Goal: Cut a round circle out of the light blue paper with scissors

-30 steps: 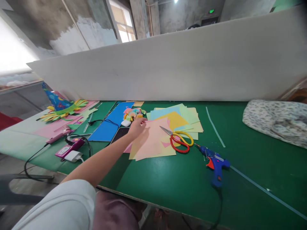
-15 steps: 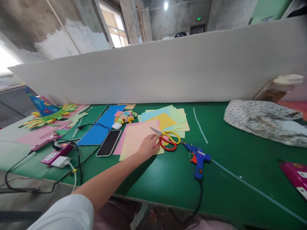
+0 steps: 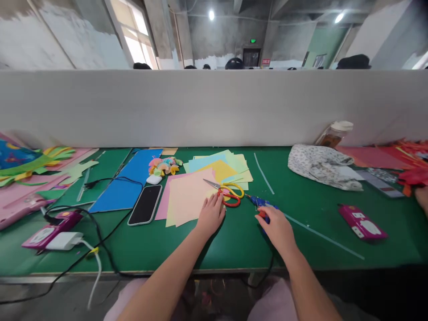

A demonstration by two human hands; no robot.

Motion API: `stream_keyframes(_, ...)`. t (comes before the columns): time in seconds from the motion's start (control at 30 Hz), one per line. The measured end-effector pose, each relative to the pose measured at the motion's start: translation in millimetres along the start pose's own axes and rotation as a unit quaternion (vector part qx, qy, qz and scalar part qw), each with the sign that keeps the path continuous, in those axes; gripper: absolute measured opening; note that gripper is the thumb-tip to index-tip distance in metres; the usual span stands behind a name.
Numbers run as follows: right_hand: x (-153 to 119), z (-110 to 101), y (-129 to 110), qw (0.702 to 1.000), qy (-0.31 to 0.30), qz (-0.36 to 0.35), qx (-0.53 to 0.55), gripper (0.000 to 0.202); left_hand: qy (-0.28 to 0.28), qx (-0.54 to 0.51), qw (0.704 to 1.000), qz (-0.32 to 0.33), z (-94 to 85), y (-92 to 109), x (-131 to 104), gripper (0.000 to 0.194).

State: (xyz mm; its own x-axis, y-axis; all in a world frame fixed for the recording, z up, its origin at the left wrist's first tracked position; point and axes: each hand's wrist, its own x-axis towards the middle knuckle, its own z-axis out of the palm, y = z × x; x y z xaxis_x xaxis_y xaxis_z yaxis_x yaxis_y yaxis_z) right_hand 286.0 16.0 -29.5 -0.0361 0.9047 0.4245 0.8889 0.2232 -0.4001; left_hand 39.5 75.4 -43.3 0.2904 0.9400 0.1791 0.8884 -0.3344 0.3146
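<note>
My left hand (image 3: 211, 215) lies flat at the lower right edge of the fanned pink and cream paper sheets (image 3: 185, 194). Its fingertips reach the red handle loop of the scissors (image 3: 238, 186), which have one red and one yellow loop and blades pointing left over the paper. My right hand (image 3: 277, 226) is closed around the grip of a blue hot glue gun (image 3: 257, 200), near its orange-red trigger. The gun's nozzle points left toward the scissors. My palm and fingers hide most of its handle.
Left of the papers lie a phone (image 3: 145, 205), a blue sheet (image 3: 125, 183), a curly paper piece (image 3: 164, 165) and a magenta power strip (image 3: 51, 232) with cables. To the right are a patterned cloth (image 3: 317, 167), a magenta box (image 3: 363, 223), a clear glue stick (image 3: 324, 236) and another person's hand (image 3: 423, 198).
My right hand has come into view and taken hold of the glue gun. My left hand stays beside the scissors. The view has turned right, showing more of the table's right side.
</note>
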Motion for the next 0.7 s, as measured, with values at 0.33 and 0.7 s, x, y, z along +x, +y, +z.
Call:
stream_keyframes(0.33,1,11,-16,0.985,-0.048,0.009,-0.164,0.034,-0.021,0.028,0.999,-0.024,-5.2,3,-8,0.047)
stream_keyframes(0.7,85,41,-81,0.968,-0.199,-0.037,-0.150,0.027,-0.068,0.053,0.991,-0.102,-41.5,-20,-23,0.052)
